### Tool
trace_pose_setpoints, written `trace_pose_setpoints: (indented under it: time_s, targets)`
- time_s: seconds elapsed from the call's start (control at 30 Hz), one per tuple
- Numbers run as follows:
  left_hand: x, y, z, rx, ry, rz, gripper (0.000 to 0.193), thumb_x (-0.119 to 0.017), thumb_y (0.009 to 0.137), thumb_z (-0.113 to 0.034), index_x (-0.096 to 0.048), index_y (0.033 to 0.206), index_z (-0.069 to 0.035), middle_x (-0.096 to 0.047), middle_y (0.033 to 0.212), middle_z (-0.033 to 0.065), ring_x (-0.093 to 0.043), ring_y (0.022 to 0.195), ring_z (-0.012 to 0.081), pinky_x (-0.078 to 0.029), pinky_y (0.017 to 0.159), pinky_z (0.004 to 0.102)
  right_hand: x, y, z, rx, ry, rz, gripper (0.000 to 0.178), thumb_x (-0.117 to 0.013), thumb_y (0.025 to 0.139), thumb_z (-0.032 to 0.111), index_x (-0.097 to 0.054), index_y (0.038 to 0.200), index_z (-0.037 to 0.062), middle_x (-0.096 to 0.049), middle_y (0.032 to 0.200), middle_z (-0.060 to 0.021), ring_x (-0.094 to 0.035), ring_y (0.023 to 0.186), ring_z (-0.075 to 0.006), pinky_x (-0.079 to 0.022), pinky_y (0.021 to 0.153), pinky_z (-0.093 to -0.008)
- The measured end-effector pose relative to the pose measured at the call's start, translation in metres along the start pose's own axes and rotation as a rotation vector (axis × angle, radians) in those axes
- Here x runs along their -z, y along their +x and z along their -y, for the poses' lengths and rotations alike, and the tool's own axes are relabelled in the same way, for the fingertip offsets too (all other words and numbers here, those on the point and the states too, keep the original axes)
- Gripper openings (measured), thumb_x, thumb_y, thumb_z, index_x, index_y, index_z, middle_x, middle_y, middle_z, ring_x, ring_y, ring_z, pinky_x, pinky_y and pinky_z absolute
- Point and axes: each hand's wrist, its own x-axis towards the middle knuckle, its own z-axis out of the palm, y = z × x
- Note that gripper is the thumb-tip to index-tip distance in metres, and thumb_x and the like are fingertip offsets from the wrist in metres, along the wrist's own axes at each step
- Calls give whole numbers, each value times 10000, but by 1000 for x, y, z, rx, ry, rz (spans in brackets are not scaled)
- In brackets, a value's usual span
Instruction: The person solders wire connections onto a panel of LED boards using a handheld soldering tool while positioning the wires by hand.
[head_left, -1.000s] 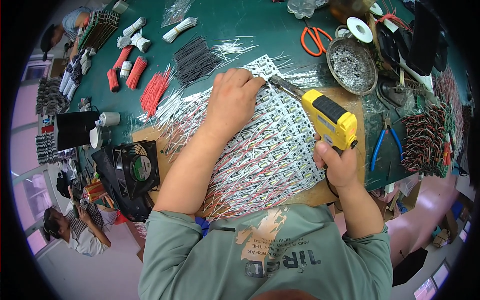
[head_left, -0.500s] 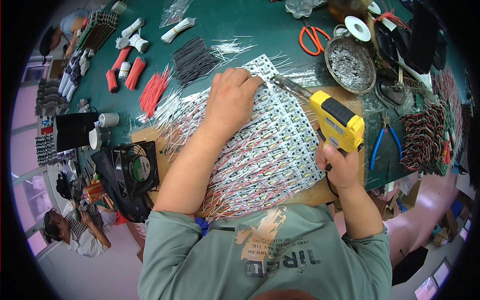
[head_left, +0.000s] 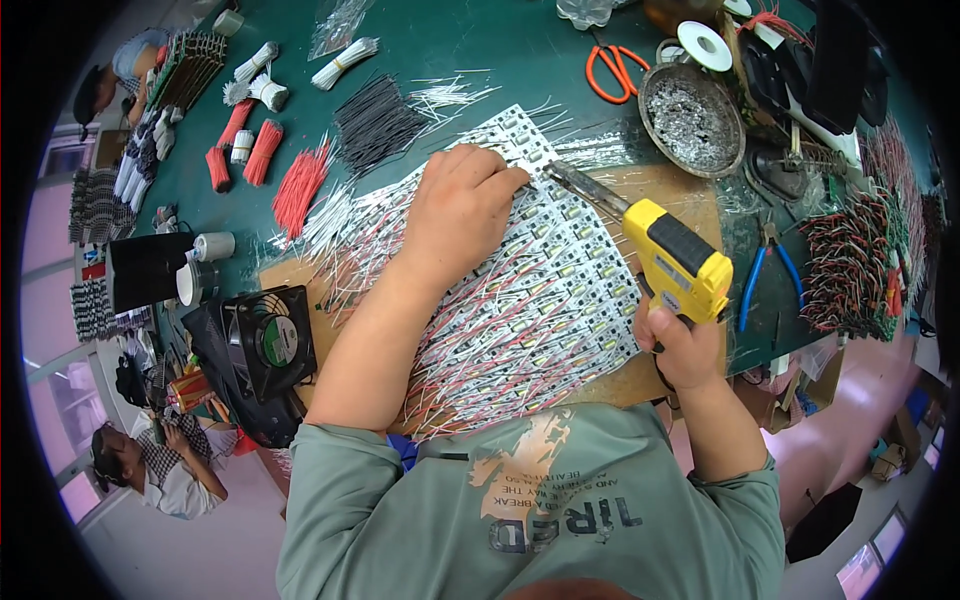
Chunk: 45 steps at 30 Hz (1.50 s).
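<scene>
The green table point(head_left: 480, 50) carries everything. On it, under the fingers of both hands, lies a brown board point(head_left: 690, 195), and on this board a large sheet of white strips with small parts and thin red and white wires point(head_left: 540, 310).

The left hand point(head_left: 462, 205) rests flat on the upper part of the sheet, its fingers point(head_left: 500, 180) bent and close together, pressing on the strips; whether they pinch a wire, I cannot tell.

The right hand point(head_left: 685, 345) is closed around the grip of a yellow soldering gun point(head_left: 672, 255). Its metal tip point(head_left: 565, 178) points to the left fingertips and ends just beside them, on the sheet.

Beyond the fingers lies a bundle of black wires point(head_left: 375, 125), and left of it a bundle of red wires point(head_left: 300, 185). A round metal dish point(head_left: 692, 115) stands beyond the gun, with orange scissors point(head_left: 612, 70) near it. Blue pliers point(head_left: 768, 270) lie right of the right hand. A black fan point(head_left: 270, 345) stands beside the left forearm.
</scene>
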Motion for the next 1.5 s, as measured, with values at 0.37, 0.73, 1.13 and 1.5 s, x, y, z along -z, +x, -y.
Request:
trace_pose_setpoints:
  time_s: [0.37,0.73,1.13,1.5]
  targets:
    - [1,1,-1,43,-14,48,201,-680,759,-14,-710,935,-106,-632,903,51,-600,890,259,-454,773,393,-4,4,6,-26,-71,22,353,-666,882,138,-564,1184,-16,-577,775,-2,-523,628,-66,-418,553,-228]
    - [-1,0,0,57,-20,50,184,-676,774,-24,-703,938,-103,-636,911,50,-598,904,258,-450,785,389,-4,5,1,-44,-102,11,348,-681,883,149,-572,1171,-14,-574,763,11,-513,622,-55,-410,548,-221]
    - [-1,-1,1,49,-11,38,199,-678,771,-21,-707,947,-109,-632,913,44,-595,908,255,-448,785,388,-3,3,0,14,-7,-28,655,-700,839,341,-463,1293,-67,-502,667,-26,-485,535,-118,-402,485,-251]
    - [3,4,-2,0,-18,-49,218,-685,744,6,-702,933,-102,-631,914,49,-593,893,266,-453,775,395,3,-6,-6,73,113,109,433,-698,872,242,-506,1176,1,-569,796,-52,-555,692,-160,-477,640,-305]
